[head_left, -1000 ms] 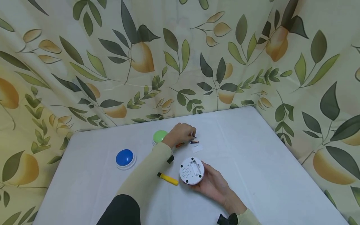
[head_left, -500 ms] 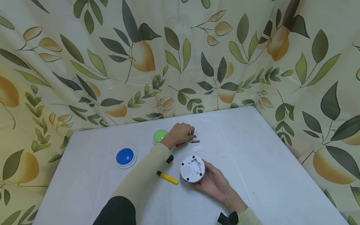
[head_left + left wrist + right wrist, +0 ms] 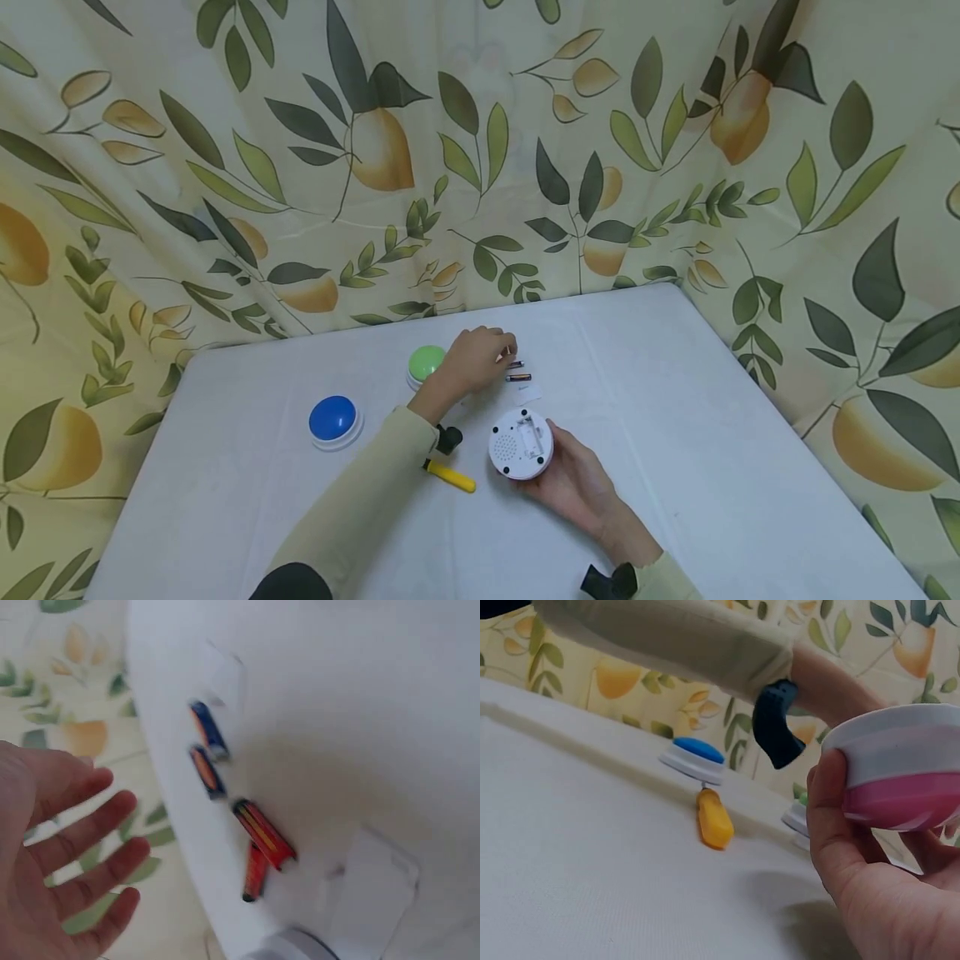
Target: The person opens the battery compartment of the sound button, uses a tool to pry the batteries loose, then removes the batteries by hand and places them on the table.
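My right hand (image 3: 573,492) grips a round push-button (image 3: 521,444) with a white base and pink dome (image 3: 907,799). Its underside is turned up, showing speaker holes and an uncovered battery slot. My left hand (image 3: 478,360) hovers at the back of the table, fingers spread and loosely bent, holding nothing (image 3: 75,855). Near it lie two blue-and-orange batteries (image 3: 207,772) and two red batteries (image 3: 264,834), one red one partly over the other. A thin white piece (image 3: 225,675) lies beyond the blue pair, and a white cover (image 3: 375,892) beside the red ones.
A blue push-button (image 3: 333,419) stands at left on the white-covered table (image 3: 712,467). The green push-button (image 3: 427,362) is partly behind my left arm. A yellow-handled screwdriver (image 3: 452,477) lies between my arms. A leaf-and-fruit patterned curtain (image 3: 480,150) hangs behind the table.
My left hand has lifted and shifted slightly back from the batteries, its forearm swinging left. The push-button in my right hand has moved slightly right and away from me.
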Available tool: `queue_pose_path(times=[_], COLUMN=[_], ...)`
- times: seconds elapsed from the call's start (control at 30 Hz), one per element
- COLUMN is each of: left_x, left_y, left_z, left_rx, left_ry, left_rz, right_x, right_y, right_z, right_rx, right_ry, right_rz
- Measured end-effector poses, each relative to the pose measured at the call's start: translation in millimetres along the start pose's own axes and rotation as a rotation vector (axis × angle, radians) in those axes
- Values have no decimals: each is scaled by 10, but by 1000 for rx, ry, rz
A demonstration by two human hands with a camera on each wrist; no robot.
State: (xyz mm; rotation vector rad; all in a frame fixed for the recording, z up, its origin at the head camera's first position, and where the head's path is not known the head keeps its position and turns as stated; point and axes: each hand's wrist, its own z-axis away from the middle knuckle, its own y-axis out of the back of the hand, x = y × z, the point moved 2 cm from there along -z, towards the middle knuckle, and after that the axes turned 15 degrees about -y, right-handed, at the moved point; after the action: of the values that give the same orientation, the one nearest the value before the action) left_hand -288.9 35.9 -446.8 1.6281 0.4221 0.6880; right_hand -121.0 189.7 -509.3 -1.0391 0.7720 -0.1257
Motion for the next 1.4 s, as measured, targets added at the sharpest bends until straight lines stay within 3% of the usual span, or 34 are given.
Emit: queue_pose_path(times=[0.2, 0.33, 0.77, 1.07, 1.4], left_x=[170, 278, 516, 588, 747], left_y=[122, 163, 90, -22, -50], left_z=[222, 372, 676, 784, 813], left_rx=[119, 147, 45, 48, 123], left_ry=[41, 59, 88, 61, 95], left_rz=[131, 227, 501, 561, 586], right_x=[-35, -55, -136, -206, -313], right_y=[9, 1, -84, -118, -78], right_z=[9, 2, -32, 32, 147], right_rx=[69, 136, 227, 362, 546], right_ry=[13, 4, 37, 44, 60], right_rz=[39, 66, 273, 395, 727])
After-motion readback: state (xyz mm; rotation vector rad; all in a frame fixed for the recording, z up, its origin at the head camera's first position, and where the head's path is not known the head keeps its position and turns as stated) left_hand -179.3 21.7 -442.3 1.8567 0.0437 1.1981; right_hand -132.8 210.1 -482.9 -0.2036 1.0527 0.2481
